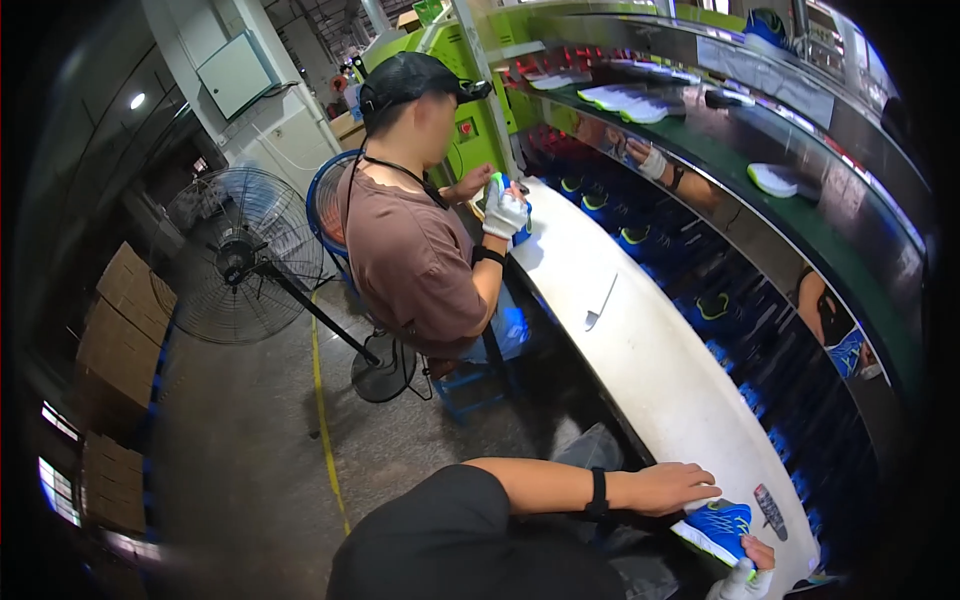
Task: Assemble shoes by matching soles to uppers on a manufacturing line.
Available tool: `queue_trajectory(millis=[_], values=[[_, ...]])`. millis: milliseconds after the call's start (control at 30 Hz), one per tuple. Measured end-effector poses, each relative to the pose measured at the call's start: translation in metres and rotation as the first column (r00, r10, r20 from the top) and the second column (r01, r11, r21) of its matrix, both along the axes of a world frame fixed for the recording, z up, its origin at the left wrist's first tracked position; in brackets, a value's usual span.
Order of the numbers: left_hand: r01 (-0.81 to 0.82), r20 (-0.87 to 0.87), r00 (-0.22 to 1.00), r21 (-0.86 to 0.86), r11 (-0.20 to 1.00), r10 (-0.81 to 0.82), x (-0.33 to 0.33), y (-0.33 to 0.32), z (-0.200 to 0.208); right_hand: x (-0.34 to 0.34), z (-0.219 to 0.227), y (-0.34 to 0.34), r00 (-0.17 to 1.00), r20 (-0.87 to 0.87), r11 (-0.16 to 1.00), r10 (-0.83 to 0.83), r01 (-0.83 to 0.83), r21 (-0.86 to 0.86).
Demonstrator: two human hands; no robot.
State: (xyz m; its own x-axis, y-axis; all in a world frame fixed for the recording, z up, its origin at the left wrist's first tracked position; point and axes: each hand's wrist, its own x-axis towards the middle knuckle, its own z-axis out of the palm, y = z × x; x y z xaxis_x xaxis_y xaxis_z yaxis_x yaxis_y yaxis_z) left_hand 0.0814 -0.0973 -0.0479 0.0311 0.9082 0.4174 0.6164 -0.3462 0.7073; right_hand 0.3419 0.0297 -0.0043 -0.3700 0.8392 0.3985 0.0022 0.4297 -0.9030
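A blue sports shoe (pixel 718 527) with a white sole and yellow-green trim rests at the near end of the long white table (pixel 665 385). My right hand (pixel 750 572), in a white glove with bare fingertips, grips one end of it. My left hand (pixel 672 488), bare with a black band at the wrist, lies flat with fingers stretched toward the shoe's other end and holds nothing. Just beyond the shoe is a dark, narrow, flat object (pixel 770 512) whose kind I cannot make out.
A co-worker (pixel 415 230) sits farther along the table, holding a blue shoe (pixel 522 228). A thin metal tool (pixel 601 304) lies mid-table. Shoes ride a dark lower conveyor (pixel 690 285); pale soles (pixel 775 180) sit on the green belt above. A fan (pixel 240 258) stands left.
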Motion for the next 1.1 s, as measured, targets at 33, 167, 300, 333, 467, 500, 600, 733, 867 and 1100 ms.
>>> queue_trajectory(millis=[33, 167, 300, 333, 467, 500, 600, 733, 867, 1100], values=[[-0.030, -0.098, 0.995, 0.027, 0.999, 0.032, -0.005, -0.009, 0.006, -0.005, -0.004, 0.005, 0.997, -0.065, 0.991, -0.030, 0.022, -0.129], [0.176, -0.116, 0.982, 0.292, 0.940, -0.148, -0.038, -0.012, 0.063, -0.024, -0.023, 0.025, 0.939, -0.263, 0.781, -0.221, 0.009, -0.625], [0.162, -0.073, 0.985, 0.115, 0.980, -0.154, -0.052, 0.000, 0.128, -0.037, -0.031, 0.011, 0.970, -0.242, 0.919, 0.038, -0.129, -0.373], [0.168, -0.085, 0.982, -0.052, 0.984, -0.172, -0.049, 0.010, 0.132, -0.045, -0.024, 0.007, 0.959, -0.280, 0.855, 0.033, -0.172, -0.488], [0.109, -0.107, 0.986, -0.156, 0.982, -0.127, -0.058, 0.020, 0.148, -0.098, 0.056, -0.015, 0.913, -0.156, 0.852, 0.378, -0.409, -0.327], [0.081, -0.146, 0.983, -0.190, 0.978, -0.110, -0.064, 0.019, 0.159, -0.113, 0.056, -0.011, 0.914, -0.111, 0.870, 0.390, -0.405, -0.279], [0.058, -0.224, 0.961, -0.420, 0.906, -0.165, -0.075, 0.033, 0.188, -0.129, 0.058, 0.002, 0.895, -0.070, 0.895, 0.441, -0.444, -0.035], [0.041, -0.156, 0.980, -0.440, 0.897, -0.121, -0.081, 0.037, 0.177, -0.151, 0.045, -0.012, 0.906, -0.285, 0.940, 0.313, -0.338, -0.043], [0.048, -0.154, 0.979, -0.462, 0.886, -0.133, -0.085, 0.042, 0.175, -0.154, 0.048, -0.014, 0.900, -0.367, 0.956, 0.235, -0.283, -0.082], [0.031, -0.099, 0.991, -0.451, 0.892, -0.085, -0.092, 0.045, 0.161, -0.166, 0.055, -0.002, 0.921, -0.270, 0.915, 0.283, -0.343, -0.211]])
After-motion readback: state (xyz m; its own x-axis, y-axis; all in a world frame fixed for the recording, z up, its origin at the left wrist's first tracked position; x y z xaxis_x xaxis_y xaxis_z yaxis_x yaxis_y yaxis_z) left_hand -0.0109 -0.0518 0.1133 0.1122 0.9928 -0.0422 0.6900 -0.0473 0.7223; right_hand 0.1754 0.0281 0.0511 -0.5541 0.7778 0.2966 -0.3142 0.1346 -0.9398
